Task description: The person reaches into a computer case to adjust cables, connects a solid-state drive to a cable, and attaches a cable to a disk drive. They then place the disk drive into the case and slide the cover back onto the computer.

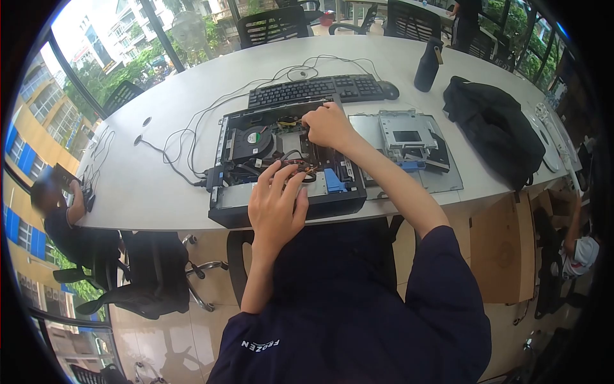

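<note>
An opened desktop computer case (230,208) lies flat at the near edge of the white table (160,185); a round black fan (251,142) shows inside at the left. My left hand (276,203) rests on the case's near side, fingers spread over a bundle of wires (300,165). My right hand (327,125) reaches deeper into the case, fingers curled down on a part near the far middle; what they grip is hidden.
A black keyboard (313,89) and mouse (388,90) lie behind the case. A removed metal drive bracket (406,134) sits on the side panel at the right. Further right are a black bag (495,131) and a dark bottle (427,64). Another person sits at the left (54,205).
</note>
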{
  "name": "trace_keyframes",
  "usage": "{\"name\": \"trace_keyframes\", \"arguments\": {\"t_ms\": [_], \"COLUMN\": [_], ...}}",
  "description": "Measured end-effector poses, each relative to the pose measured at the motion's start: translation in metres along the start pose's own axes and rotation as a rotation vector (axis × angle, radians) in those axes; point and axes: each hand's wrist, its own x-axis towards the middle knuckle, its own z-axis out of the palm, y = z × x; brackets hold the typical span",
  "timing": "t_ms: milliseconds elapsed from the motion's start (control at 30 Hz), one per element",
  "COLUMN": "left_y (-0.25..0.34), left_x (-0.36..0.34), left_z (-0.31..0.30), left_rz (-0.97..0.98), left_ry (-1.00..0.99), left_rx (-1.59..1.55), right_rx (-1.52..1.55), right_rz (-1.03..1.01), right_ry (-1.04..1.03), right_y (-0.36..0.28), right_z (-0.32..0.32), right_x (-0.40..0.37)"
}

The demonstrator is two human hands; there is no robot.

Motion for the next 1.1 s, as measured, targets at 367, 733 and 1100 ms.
{"name": "trace_keyframes", "arguments": {"t_ms": [367,733,1100], "left_y": [-0.005,-0.005,-0.007], "left_x": [-0.002,-0.001,-0.002], "left_z": [0.002,-0.001,0.002], "left_rz": [0.029,0.022,0.030], "left_ry": [-0.026,-0.060,-0.037], "left_rx": [0.024,-0.025,-0.015], "right_rx": [0.140,0.137,0.129], "right_rz": [0.101,0.037,0.087], "right_ry": [-0.199,-0.170,-0.225], "right_y": [-0.006,-0.009,-0.013], "right_z": [-0.027,-0.017,-0.027], "right_x": [0.005,0.003,0.002]}}
